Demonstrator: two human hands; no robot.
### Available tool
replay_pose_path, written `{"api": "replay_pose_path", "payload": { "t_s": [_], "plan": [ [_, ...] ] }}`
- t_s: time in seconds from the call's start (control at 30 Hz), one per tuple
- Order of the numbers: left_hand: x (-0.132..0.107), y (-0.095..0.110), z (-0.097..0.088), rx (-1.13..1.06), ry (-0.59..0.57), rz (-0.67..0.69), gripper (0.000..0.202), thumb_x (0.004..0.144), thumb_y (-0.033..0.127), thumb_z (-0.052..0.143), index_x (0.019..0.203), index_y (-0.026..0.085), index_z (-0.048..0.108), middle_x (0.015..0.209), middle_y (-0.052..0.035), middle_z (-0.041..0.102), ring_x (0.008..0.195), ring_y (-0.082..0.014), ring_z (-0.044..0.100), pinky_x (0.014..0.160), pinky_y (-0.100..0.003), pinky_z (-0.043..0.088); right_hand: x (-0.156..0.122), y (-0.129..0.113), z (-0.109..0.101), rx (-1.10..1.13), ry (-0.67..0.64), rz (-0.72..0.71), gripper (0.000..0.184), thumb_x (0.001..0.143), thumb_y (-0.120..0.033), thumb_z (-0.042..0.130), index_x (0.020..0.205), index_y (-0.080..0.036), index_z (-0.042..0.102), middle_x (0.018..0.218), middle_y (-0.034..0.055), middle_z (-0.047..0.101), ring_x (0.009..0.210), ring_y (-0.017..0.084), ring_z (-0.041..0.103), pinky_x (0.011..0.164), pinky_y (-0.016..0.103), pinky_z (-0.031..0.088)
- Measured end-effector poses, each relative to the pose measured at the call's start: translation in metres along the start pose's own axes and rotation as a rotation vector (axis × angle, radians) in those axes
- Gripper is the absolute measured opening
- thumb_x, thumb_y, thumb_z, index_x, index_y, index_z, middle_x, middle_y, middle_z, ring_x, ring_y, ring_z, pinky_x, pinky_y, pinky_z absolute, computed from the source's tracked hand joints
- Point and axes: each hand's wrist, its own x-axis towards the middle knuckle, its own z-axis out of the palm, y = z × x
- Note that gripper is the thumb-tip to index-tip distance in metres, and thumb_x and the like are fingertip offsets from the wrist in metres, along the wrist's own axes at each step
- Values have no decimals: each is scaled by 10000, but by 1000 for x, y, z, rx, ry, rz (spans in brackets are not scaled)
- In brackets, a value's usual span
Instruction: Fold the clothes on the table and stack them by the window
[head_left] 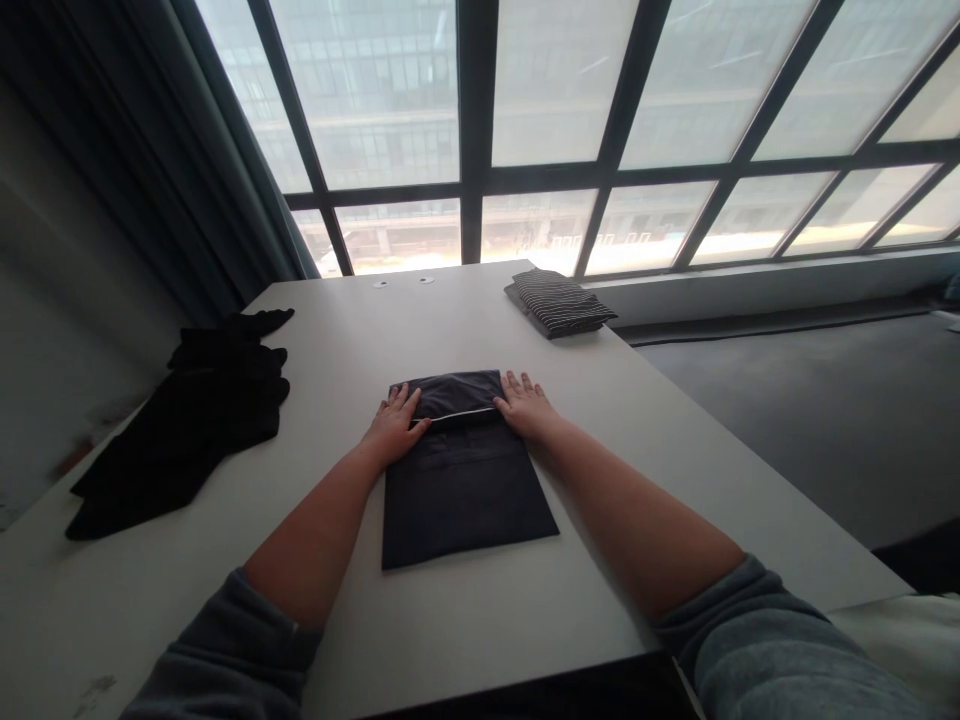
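A dark navy garment [465,495], folded into a flat rectangle, lies on the white table in front of me. Its far end is turned over towards me, and a thin white line runs along the edge of that flap. My left hand [396,425] rests on the left edge of the flap, fingers spread and pointing away. On the opposite edge lies my right hand [525,403], palm down with its fingers apart and its thumb on the cloth. Neither hand grips the fabric. What kind of garment it is, I cannot tell.
Black clothing [187,420] lies loosely along the left side of the table [330,350]. A folded striped garment [561,302] sits near the far right edge. Two small round cable-hole covers show at the back. Beyond are large windows and a dark curtain [172,130].
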Motion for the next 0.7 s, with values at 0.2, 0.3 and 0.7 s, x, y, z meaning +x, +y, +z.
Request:
{"api": "replay_pose_path", "payload": {
  "t_s": [0.2, 0.3, 0.7],
  "plan": [
    [-79, 38, -35, -65, -27, 322, 613, 938, 474, 708, 1514, 303, 586, 1673, -114, 460, 1580, -356, 361, 1301, -541, 280, -59, -16, -34, 99, 222, -379, 663, 1030, -416, 569, 1621, -134, 461, 1721, 181, 342, 1628, 341, 231, 1313, 489, 253],
    [-121, 56, -43, -113, -248, 506, 665, 825, 454, 846, 1447, 357, 629, 1573, -86, 565, 1452, -339, 516, 1229, -502, 402, -102, -26, -48, 136, -62, -747, 477, 955, -400, 717, 1402, -241, 673, 1494, 127, 596, 1359, 288, 576, 1151, 419, 469],
    [-138, 69, -42, 64, -205, 463, 608, 769, -21, 535, 1264, 299, 683, 1284, -71, 712, 1063, -246, 694, 937, -383, 526, -150, -52, -44, -273, -160, -693, 398, 868, -34, 614, 1225, -199, 677, 1158, 144, 676, 1010, 281, 635, 845, 373, 473]
  ]
}}
